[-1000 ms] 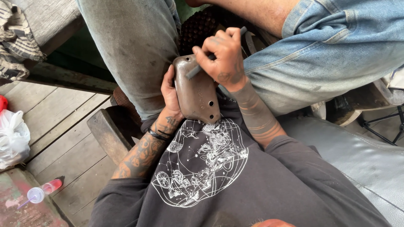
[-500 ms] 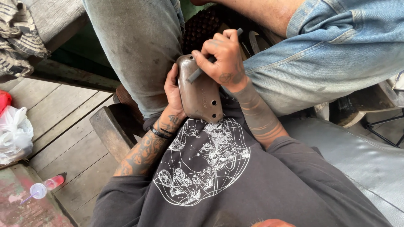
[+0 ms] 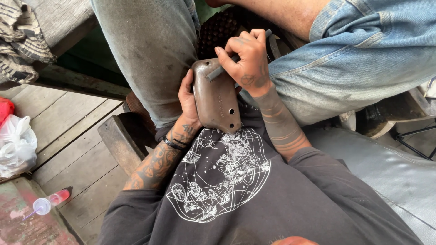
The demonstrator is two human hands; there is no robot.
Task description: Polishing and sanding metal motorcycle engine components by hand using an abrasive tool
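Observation:
A brown, rounded, flat piece of leather or wood (image 3: 217, 97) with two small holes rests upright against my chest and lap. My left hand (image 3: 187, 100) grips its left edge from behind. A thin grey rod-like tool (image 3: 218, 71) is held in my right hand (image 3: 245, 59), its tip pressed on the upper face of the piece. Both forearms are tattooed, and a dark band circles my left wrist. I wear blue jeans and a dark printed shirt.
A wooden block (image 3: 119, 140) stands on the plank floor (image 3: 59, 131) by my left leg. At the left edge are a white plastic bag (image 3: 16, 145) and a small clear bottle with red liquid (image 3: 51, 202). Striped cloth (image 3: 25, 36) lies on a bench. Grey padded seat (image 3: 390, 172) at right.
The view shifted slightly and both hands with the brown piece sit a little higher. The right hand keeps the tool against the piece, with small movement.

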